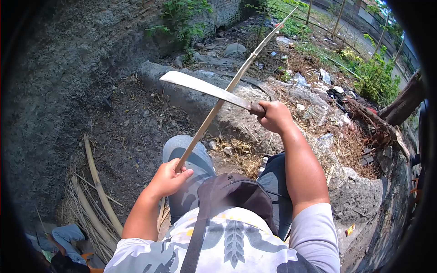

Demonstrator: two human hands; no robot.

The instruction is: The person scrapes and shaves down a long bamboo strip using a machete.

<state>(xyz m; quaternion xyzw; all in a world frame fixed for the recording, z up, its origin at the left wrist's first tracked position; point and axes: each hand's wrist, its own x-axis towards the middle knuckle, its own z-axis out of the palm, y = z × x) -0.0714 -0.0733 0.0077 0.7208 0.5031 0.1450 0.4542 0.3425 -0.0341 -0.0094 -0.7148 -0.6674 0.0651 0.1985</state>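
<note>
My right hand (274,116) is closed around the dark handle of a machete (200,86), its broad pale blade pointing left. Across the blade runs a long, split bamboo strip (205,123), the blade lying over it about midway along. My left hand (170,177) grips the strip's lower end above my left knee. From there the strip slants up and away to the right, narrowing to a thin tip, with a node showing partway along its upper half.
A rough wall (50,82) rises on the left. Curved bamboo pieces (101,189) and thin slivers lie at lower left, near another person's leg (68,239). Ahead is a concrete ledge (177,93); litter and dry grass spread right, before a tree trunk (403,102).
</note>
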